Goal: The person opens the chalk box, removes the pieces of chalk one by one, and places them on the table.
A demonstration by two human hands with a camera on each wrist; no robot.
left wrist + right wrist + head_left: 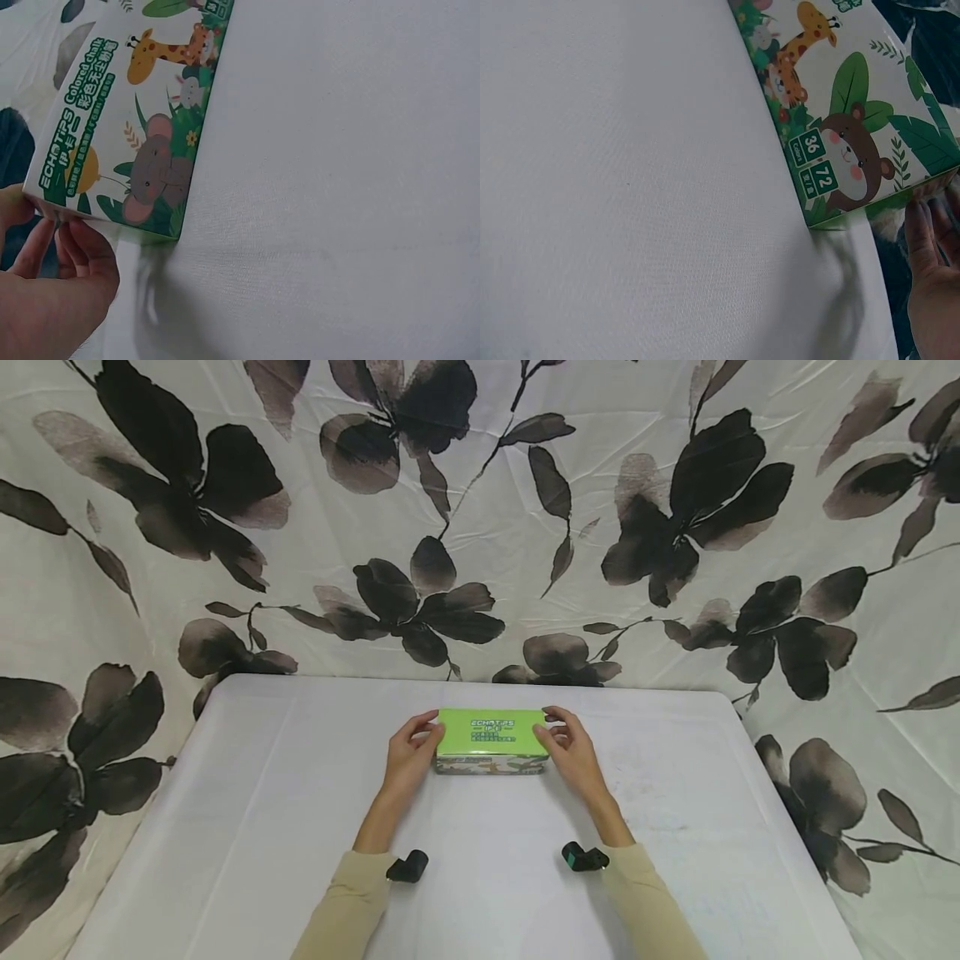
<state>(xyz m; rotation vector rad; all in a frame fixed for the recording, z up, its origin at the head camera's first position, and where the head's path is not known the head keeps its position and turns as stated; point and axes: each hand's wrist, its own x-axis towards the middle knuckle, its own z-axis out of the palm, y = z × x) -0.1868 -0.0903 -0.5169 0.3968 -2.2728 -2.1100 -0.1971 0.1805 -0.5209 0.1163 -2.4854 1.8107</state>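
Observation:
A box of colored chalk point(491, 735) with a bright green lid sits on the table, its long printed front facing me. My left hand point(411, 752) grips the left end, thumb on the lid's edge and fingers curled against the side. At the opposite end, my right hand point(573, 756) holds the box with its thumb on the green top. In the left wrist view, the left hand point(64, 277) pinches the corner near an elephant picture. The right wrist view has the right hand's fingers point(924, 236) at the end beside a bear picture; its thumb is out of frame.
A white cloth covers the table point(285, 827), whose far edge lies a little beyond the box. Behind it hangs a pale curtain point(540, 577) with dark flowers. Small black devices point(408, 867) are worn at both wrists, over beige sleeves point(341, 902).

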